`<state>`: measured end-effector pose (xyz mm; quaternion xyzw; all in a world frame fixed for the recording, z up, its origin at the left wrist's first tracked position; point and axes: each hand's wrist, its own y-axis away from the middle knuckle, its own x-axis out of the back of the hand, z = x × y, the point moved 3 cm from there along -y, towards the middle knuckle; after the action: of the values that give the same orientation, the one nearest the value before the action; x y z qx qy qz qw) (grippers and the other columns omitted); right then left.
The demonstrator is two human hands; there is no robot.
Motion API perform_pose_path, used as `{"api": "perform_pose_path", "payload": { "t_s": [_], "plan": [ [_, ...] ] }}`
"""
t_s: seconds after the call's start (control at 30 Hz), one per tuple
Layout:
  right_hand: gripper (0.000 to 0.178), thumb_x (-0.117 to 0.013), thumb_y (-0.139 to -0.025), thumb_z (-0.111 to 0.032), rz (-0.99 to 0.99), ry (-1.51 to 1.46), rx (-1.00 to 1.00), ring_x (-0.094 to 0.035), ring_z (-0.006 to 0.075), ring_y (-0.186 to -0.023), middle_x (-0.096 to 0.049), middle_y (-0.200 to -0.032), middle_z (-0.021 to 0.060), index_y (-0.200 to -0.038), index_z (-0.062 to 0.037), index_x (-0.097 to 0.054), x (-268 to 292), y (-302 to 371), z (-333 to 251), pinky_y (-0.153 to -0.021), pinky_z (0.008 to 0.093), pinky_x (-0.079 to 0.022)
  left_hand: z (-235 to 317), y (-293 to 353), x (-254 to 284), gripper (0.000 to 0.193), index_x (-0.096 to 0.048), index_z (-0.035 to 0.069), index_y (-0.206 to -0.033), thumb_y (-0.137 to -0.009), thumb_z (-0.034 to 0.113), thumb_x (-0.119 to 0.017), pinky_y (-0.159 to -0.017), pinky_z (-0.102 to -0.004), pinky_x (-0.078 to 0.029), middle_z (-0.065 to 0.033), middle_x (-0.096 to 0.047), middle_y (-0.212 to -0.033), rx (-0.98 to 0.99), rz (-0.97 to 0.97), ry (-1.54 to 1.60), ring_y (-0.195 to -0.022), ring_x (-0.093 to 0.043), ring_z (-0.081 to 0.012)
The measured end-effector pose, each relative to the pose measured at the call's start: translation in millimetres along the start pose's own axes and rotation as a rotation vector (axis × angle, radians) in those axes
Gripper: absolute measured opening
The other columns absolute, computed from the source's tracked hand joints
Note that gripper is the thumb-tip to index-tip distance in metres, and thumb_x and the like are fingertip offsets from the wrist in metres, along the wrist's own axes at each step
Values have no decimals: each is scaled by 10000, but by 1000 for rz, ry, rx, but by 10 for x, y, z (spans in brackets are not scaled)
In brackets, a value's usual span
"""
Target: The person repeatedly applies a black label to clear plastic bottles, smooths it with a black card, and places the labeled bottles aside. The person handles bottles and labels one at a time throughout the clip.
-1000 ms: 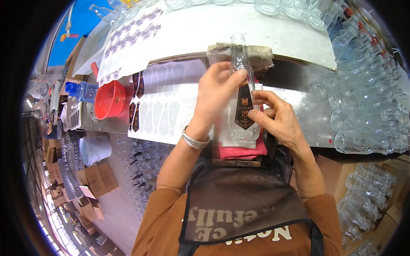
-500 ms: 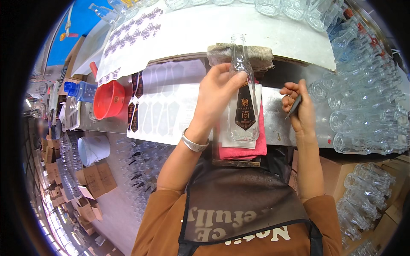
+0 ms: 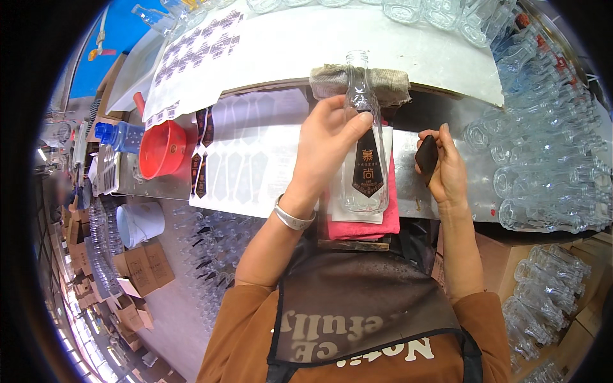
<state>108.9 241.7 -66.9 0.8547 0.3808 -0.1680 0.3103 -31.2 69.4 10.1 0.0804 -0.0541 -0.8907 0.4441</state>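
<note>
A clear glass bottle (image 3: 369, 203) lies on its back, base toward me, its neck resting on a rolled beige cloth (image 3: 391, 82). My left hand (image 3: 333, 131) grips its shoulder, the thumb pressing at the top of a dark tie-shaped label (image 3: 367, 159) with gold print. Under the bottle are white paper and a folded pink cloth (image 3: 393, 220). To the right of the bottle and apart from it, my right hand (image 3: 451, 169) holds a flat black scraper-like piece (image 3: 426, 159), its broad face turned up.
Left of the bottle lies a label sheet (image 3: 255, 169) with a few dark labels remaining. A red plastic dipper (image 3: 163, 150) and a blue-capped bottle (image 3: 121, 137) stand farther left. Rows of clear bottles (image 3: 543, 172) crowd the right side. A raised white board (image 3: 357, 32) spans the back.
In my right hand the black piece has turned from edge-on to broad face up, and the fingers have shifted around it. My left thumb has moved slightly down on the label's top.
</note>
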Motion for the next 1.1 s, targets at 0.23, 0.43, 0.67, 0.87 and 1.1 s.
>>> {"api": "perform_pose_path", "payload": {
  "t_s": [0.23,0.43,0.67,0.87,1.1],
  "plan": [
    [328,-561,-1028,-349,-87,-53,67,-656,94,-771,-662,-917,6,-1091,-44,-663,-112,-1,-98,-653,251,-553,8,-12,-6,507,-484,-88,-1327,-955,185,-694,-821,-226,-519,-118,-702,-1115,-2,6,-6,-1006,-665,-126],
    [276,-623,-954,-93,-269,576,586,-646,134,-960,-671,-1072,64,-1211,6,-630,-880,8,-679,-850,267,-547,29,7,-27,499,-484,-87,-1317,-946,170,-698,-843,-231,-522,-112,-702,-1095,22,20,44,-990,-662,-119],
    [287,-592,-915,-47,-395,1044,779,-630,105,-956,-683,-1068,66,-1193,-4,-650,-1219,-87,-945,-834,259,-533,41,16,-62,481,-485,-86,-1309,-939,142,-689,-850,-242,-523,-107,-703,-1091,23,41,76,-973,-660,-116],
    [291,-593,-888,-36,-478,1189,961,-651,146,-924,-697,-1013,79,-1169,2,-659,-1409,-55,-992,-855,286,-524,49,9,-73,493,-473,-109,-1276,-920,140,-706,-812,-251,-535,-125,-692,-1063,9,41,112,-944,-658,-125],
    [232,-583,-866,-67,-469,1152,974,-686,296,-787,-692,-930,174,-1070,19,-653,-1458,-80,-963,-736,360,-547,52,8,-78,477,-500,-89,-1290,-925,147,-697,-841,-243,-517,-100,-705,-1089,22,30,88,-963,-655,-109]
  ]
}}
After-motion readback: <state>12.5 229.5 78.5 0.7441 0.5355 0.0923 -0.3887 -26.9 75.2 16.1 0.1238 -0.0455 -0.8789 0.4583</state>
